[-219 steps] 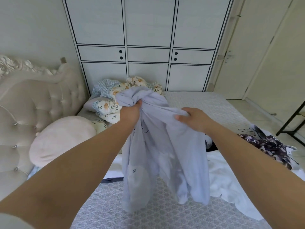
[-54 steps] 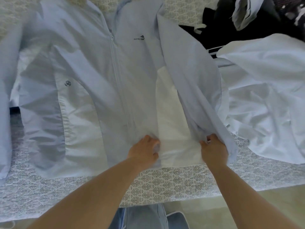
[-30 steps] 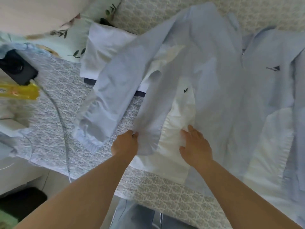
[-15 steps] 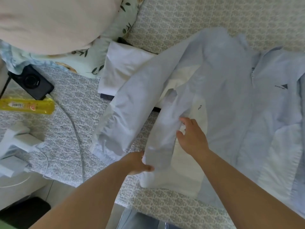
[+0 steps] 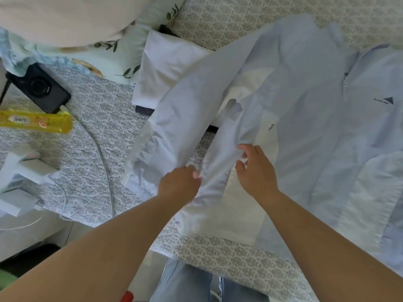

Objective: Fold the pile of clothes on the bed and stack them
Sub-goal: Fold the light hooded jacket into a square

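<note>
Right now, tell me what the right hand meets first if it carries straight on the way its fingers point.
The right hand points up and left; first it would likely meet the pale blue zip-up jacket, at its bunched side fold, though depth is unclear.

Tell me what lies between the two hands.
In the head view, a bunched strip of the light blue jacket runs between the left hand, which pinches it, and the right hand.

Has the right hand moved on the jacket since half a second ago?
Yes. The right hand now sits lower, farther below the small round logo on the jacket, nearer the left hand.
</note>
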